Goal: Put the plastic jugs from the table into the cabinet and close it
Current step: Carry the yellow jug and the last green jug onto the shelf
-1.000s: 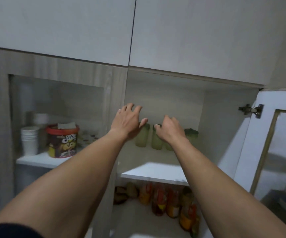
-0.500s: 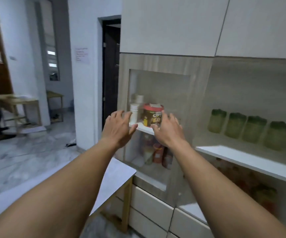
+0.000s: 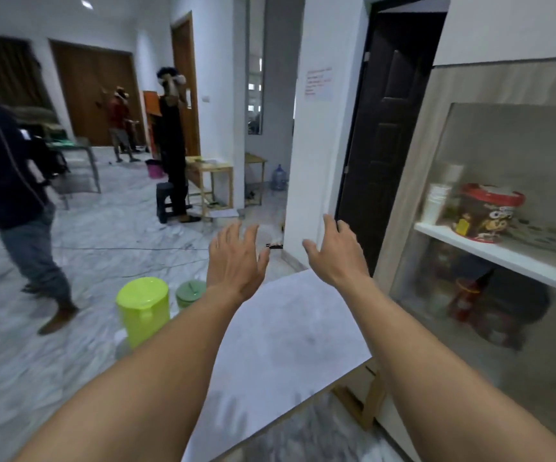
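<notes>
A lime-green plastic jug (image 3: pixel 143 308) with a lid stands on the grey table (image 3: pixel 286 345), at its left side. Just behind it is a smaller pale-green jug (image 3: pixel 190 292), partly hidden by my left forearm. My left hand (image 3: pixel 235 261) hovers open above the table, right of the two jugs, holding nothing. My right hand (image 3: pixel 335 253) is open too, raised over the table's far edge, fingers spread. The cabinet (image 3: pixel 490 181) with its glass front is at the right; the open compartment is out of view.
Behind the glass sit a red-lidded snack tub (image 3: pixel 486 213) and stacked white cups (image 3: pixel 436 203) on a white shelf (image 3: pixel 490 253). A dark door (image 3: pixel 386 128) stands beside the cabinet. Persons (image 3: pixel 10 195) stand on the marble floor to the left, with tables and a stool beyond.
My view has swung left from the open cabinet with green jugs on its shelf to the table. Both empty hands came away from the shelf and now hang over the table.
</notes>
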Demonstrator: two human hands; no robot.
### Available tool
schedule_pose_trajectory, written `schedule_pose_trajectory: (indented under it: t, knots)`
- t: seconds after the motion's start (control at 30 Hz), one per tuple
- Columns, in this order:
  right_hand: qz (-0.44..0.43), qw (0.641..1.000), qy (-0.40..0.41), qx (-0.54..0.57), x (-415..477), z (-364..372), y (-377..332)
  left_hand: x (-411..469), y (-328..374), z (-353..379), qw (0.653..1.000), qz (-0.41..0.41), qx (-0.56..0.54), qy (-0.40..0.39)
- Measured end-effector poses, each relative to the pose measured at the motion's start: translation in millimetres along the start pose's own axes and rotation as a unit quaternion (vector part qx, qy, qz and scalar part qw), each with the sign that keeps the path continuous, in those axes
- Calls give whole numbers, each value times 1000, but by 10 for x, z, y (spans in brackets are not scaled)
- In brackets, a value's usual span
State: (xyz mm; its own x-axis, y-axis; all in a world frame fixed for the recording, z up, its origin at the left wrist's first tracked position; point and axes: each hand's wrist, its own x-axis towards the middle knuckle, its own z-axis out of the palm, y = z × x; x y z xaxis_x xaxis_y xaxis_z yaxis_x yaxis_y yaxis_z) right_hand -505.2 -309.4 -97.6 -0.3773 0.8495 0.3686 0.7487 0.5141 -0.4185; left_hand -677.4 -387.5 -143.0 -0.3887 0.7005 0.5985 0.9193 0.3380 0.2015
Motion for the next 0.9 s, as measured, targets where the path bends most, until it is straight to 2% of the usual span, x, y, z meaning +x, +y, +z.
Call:
schedule_pose_trajectory:
  t: [0.3,0.5,0.6,0.7,0.8,0.9]
  knots:
    - [-61,988,-133,46,143,1479,-733,-393,-1308,361,988,-144,32,-34]
    - [-84,971,-212,71,281,2364,-944,-621,-1811,728,954,-295,6,-56]
    - [-79,962,-250,80,325,2824,-975,-697,-1989,954,911,-409,-47,-24]
    - [-57,954,-280,88,337,3269,-942,-784,-2148,1244,832,-535,-144,5]
    - [-22,950,-295,102,275,3613,-886,-915,-2305,1527,783,-592,-189,-2]
    - [46,939,-306,149,235,3877,-848,-955,-2371,1705,756,-612,-230,9]
